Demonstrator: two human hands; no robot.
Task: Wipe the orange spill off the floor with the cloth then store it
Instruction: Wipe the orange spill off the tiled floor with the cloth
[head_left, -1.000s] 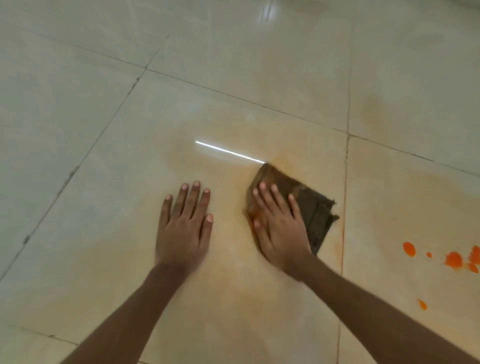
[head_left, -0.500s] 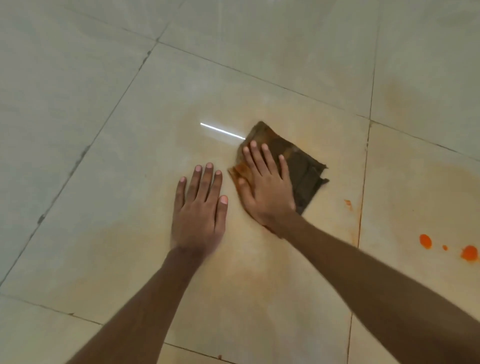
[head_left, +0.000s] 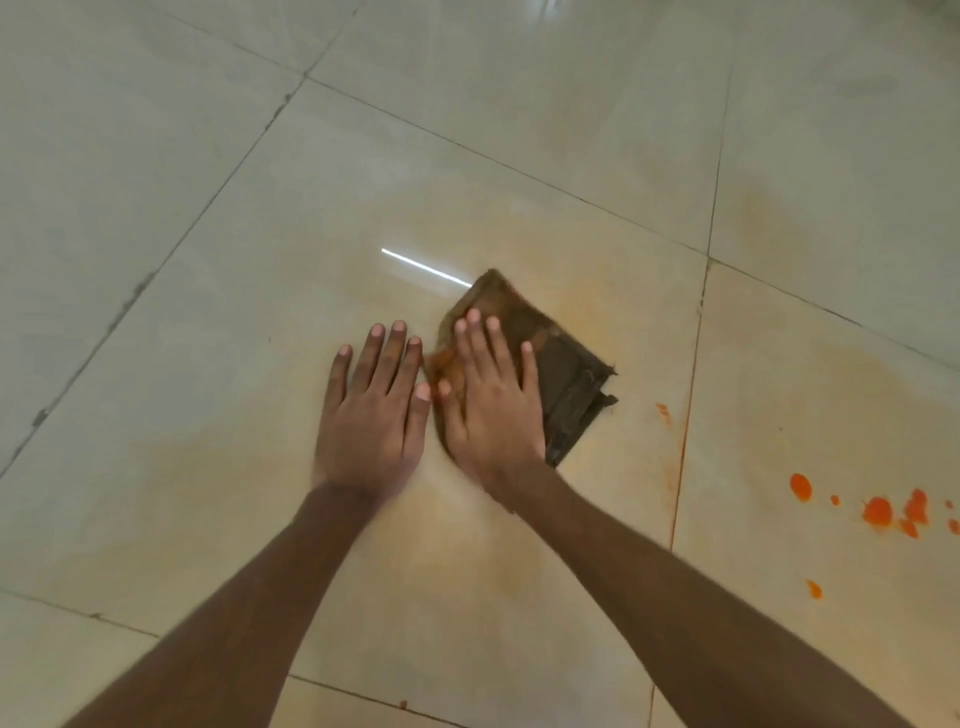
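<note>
The right hand (head_left: 493, 410) lies flat, fingers spread, pressing down on the cloth (head_left: 561, 384) rather than gripping it; the left hand (head_left: 376, 415) rests open and empty on the bare tile just beside it, thumb nearly touching the right thumb. Over the last second the cloth has slid leftward under the right palm until the two hands have closed up side by side, so this looks like the end of one sweep across the middle tile. The cloth is a dark brown folded square, its near-left part stained orange, its far right corner frayed. Around it the floor (head_left: 208, 312) carries only a pale orange film, but bright orange drops (head_left: 878, 512) sit well apart on the tile to the right, so wiping appears unfinished and storing is yet to come.
</note>
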